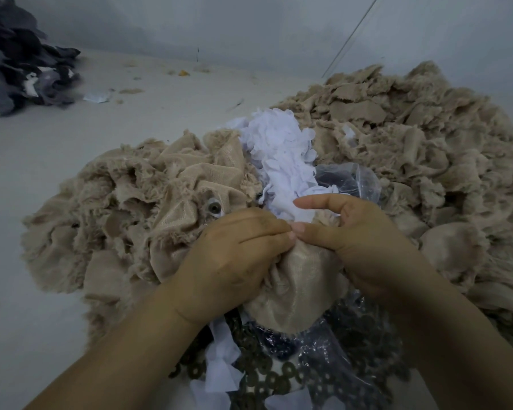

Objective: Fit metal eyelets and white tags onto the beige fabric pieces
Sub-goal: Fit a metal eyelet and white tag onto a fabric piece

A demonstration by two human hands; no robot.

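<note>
Both hands meet over one beige fabric piece (293, 279) bunched at centre: left hand (234, 255) curls its fingers down onto the cloth, right hand (356, 241) pinches its top fold with thumb and forefinger, tips touching the left's. White tags (282, 155) heap just beyond the right grip, nearer that hand; loose metal eyelets (279, 377) lie below the wrists. Fabric piles crowd both sides; bare counter (71, 173) lies left.
</note>
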